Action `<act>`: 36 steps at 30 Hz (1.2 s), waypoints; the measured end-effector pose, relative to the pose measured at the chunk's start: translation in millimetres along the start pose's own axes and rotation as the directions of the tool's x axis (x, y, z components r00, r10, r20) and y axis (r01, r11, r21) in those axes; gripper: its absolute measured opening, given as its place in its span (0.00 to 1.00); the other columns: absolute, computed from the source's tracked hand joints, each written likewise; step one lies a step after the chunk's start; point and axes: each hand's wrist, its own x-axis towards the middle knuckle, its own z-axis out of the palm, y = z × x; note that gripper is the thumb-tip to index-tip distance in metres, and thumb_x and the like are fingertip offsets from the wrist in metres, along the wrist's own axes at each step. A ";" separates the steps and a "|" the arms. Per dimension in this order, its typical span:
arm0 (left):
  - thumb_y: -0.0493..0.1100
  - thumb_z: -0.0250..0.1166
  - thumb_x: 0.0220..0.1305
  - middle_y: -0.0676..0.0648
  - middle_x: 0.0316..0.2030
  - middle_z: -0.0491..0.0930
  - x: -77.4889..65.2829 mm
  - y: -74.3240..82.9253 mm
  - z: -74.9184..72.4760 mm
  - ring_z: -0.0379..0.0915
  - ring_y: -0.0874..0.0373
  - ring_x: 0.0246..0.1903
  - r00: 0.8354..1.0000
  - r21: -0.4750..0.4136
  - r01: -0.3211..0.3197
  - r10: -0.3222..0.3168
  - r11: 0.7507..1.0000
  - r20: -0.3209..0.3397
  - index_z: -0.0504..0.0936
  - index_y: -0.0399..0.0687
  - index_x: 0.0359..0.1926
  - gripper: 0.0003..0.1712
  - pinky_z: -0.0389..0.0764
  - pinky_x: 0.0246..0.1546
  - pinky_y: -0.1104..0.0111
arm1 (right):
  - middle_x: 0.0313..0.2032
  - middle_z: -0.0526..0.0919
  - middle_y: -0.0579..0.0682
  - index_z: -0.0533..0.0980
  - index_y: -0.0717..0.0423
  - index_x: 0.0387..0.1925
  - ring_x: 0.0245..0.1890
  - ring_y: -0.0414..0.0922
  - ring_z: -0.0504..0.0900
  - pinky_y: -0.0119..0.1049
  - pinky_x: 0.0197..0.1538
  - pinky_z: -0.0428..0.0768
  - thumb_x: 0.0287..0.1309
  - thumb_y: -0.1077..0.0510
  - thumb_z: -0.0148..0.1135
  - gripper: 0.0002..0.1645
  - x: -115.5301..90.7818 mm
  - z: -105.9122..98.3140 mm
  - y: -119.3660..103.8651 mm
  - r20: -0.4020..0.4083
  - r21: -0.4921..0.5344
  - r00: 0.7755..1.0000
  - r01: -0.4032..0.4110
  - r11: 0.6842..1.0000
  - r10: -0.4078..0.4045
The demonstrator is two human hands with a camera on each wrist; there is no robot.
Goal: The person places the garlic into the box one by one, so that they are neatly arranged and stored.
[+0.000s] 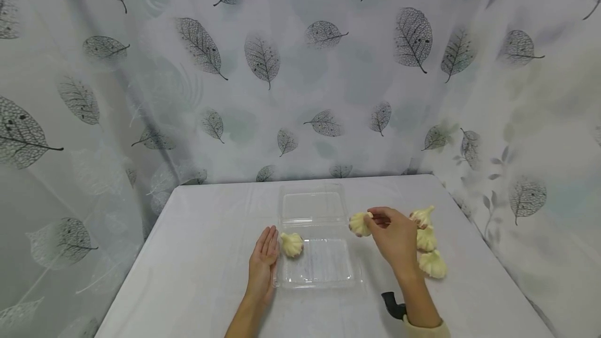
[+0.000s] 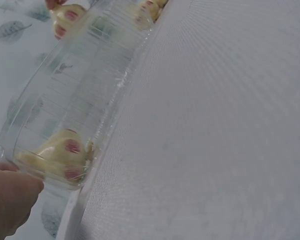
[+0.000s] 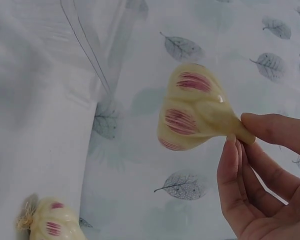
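Note:
My right hand [image 1: 393, 233] pinches a garlic bulb [image 1: 360, 224] by its stem, above the table just right of a clear plastic clamshell box [image 1: 324, 281]. In the right wrist view this bulb [image 3: 197, 110] shows purple streaks on pale yellow. My left hand [image 1: 264, 265] rests against the left side of the box with its fingers straight. Another garlic bulb [image 1: 292, 244] lies inside the box at its upper left corner; the left wrist view shows that bulb [image 2: 60, 157] through the clear wall. The box's lid [image 1: 312, 205] lies opened back, away from me.
Several garlic bulbs [image 1: 433, 264] stand in a column on the right of the white table [image 1: 211, 244], partly behind my right forearm. A black strap-like piece [image 1: 393, 305] sits by the right wrist. A leaf-patterned curtain [image 1: 300, 67] hangs behind and on both sides.

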 end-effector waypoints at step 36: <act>0.22 0.39 0.75 0.41 0.83 0.44 1.0 0.3 0.2 0.39 0.51 0.82 1.000 -0.005 0.001 -0.001 1.000 0.000 0.43 0.40 0.83 0.40 0.54 0.79 0.67 | 0.29 0.88 0.44 0.89 0.54 0.36 0.30 0.40 0.86 0.36 0.34 0.86 0.55 0.57 0.79 0.08 -3.3 40.0 -13.9 0.201 -0.015 0.979 0.042 0.999 -0.038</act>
